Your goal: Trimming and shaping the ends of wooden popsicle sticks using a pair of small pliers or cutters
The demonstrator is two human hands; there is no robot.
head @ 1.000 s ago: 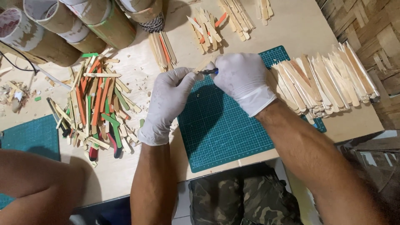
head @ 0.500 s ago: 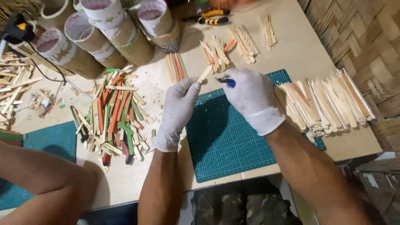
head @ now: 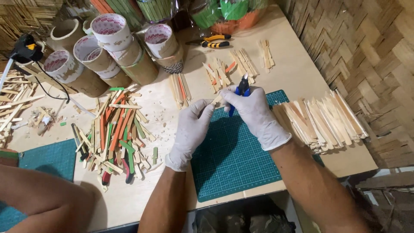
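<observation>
Both my hands wear white gloves and meet above the green cutting mat (head: pixel 241 168). My left hand (head: pixel 189 131) pinches a short pale wooden stick (head: pixel 217 99) by its near end. My right hand (head: pixel 254 114) grips small blue-handled cutters (head: pixel 242 88), whose jaws point up and away, right beside the stick's far end. I cannot tell whether the jaws touch the stick.
Coloured and plain sticks lie heaped at the left (head: pixel 114 133), a stack of plain sticks at the right (head: pixel 323 118). Cardboard tubes (head: pixel 108 51) stand at the back, with yellow-handled pliers (head: pixel 213 41) and small stick groups (head: pixel 224 71). Another person's arm (head: pixel 39 198) rests at lower left.
The view has tilted up, showing more of the back of the table. My right hand has turned the cutters upright beside the stick; both hands stay together over the mat.
</observation>
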